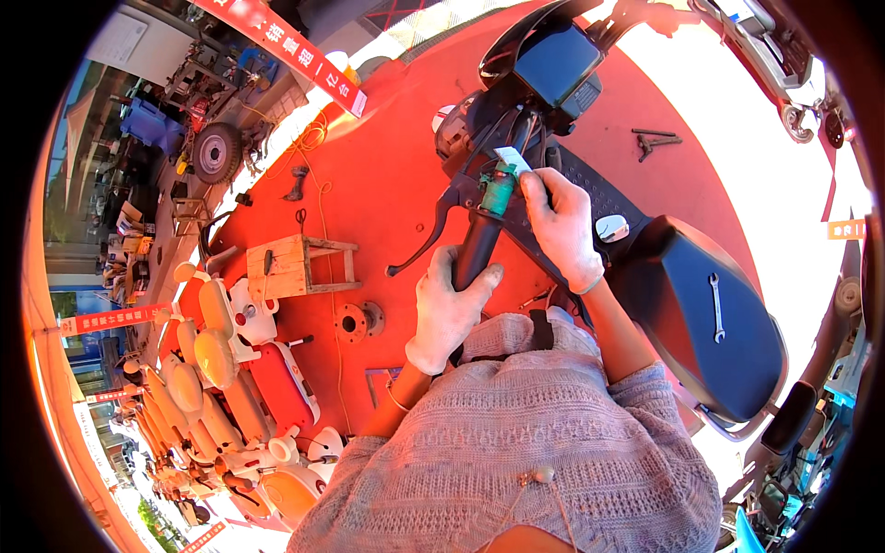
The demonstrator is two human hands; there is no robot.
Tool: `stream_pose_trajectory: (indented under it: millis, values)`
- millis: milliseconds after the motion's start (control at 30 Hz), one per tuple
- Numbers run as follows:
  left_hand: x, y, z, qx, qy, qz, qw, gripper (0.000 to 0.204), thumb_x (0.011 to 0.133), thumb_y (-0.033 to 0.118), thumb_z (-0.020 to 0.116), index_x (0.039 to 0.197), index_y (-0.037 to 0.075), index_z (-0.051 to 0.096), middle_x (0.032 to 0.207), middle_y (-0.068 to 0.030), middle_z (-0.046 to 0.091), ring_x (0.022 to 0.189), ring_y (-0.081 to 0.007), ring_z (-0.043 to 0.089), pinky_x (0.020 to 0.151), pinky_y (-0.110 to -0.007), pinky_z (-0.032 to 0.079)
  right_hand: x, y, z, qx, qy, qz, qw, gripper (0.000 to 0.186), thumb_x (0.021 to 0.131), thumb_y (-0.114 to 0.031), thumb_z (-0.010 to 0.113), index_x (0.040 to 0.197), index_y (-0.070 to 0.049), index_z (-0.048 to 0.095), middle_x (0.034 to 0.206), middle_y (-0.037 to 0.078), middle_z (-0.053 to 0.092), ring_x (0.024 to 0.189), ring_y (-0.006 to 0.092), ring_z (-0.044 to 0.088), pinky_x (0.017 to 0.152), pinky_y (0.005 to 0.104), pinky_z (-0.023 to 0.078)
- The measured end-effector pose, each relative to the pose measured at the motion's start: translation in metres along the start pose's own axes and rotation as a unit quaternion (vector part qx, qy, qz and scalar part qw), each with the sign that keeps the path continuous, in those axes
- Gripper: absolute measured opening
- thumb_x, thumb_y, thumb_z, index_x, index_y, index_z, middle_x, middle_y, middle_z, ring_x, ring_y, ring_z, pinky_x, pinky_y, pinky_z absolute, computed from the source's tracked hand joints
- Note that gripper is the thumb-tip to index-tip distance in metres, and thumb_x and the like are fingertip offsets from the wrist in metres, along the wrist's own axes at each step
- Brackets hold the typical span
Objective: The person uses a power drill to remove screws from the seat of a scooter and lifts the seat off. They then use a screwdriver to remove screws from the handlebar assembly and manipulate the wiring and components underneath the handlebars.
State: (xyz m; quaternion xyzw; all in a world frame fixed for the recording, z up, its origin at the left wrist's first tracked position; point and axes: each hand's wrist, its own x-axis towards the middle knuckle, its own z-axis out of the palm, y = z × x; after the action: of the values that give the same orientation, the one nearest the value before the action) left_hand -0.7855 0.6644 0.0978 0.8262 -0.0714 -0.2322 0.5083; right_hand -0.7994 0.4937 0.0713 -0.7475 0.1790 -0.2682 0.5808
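Both my hands wear white gloves. My left hand (pixel 447 309) is wrapped round the black rubber grip (pixel 477 247) of a scooter handlebar. Just beyond that grip, a green sleeve or wrapping (pixel 499 191) covers part of the bar. My right hand (pixel 564 221) pinches a small flat white piece (pixel 513 159) between thumb and fingers, against or close to the far end of the green part; its kind is unclear. A black brake lever (pixel 435 230) sticks out to the left of the bar. Loose cables (pixel 526 127) show below the dark front panel (pixel 557 69).
On the black scooter seat (pixel 687 323) at right lies an open-ended wrench (pixel 716 309). A wooden stool (pixel 293 265), a flanged metal part (pixel 354 323) and a power drill (pixel 296 183) stand on the red floor at left. Several parked scooters (pixel 217 350) fill the lower left.
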Motion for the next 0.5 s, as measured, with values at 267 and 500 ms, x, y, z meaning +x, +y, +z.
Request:
stream_pose_trajectory:
  millis: [267,500]
  values:
    - [-0.002,-0.008,0.0,0.008,-0.006,0.03,1.0,0.038,0.079,0.023,0.069,0.101,-0.002,0.05,0.06,-0.0013,0.052,0.046,-0.006,0.047,0.041,-0.024,0.041,-0.016,-0.002,0.009,0.02,0.042,0.032,0.998,0.023,0.093,-0.018,0.055,0.08,0.002,0.058,0.056,0.006,0.043,0.052,0.0078,0.038,0.048,0.0289,0.035]
    - [-0.001,-0.008,-0.003,0.046,-0.006,0.017,0.999,0.044,0.076,0.033,0.072,0.1,0.0,0.054,0.077,-0.0146,0.063,0.071,-0.0246,0.064,0.066,-0.037,0.05,-0.021,-0.003,0.011,0.03,0.053,0.045,0.997,0.025,0.093,-0.019,0.055,0.079,0.002,0.057,0.056,0.008,0.046,0.051,0.0105,0.04,0.049,0.0303,0.037]
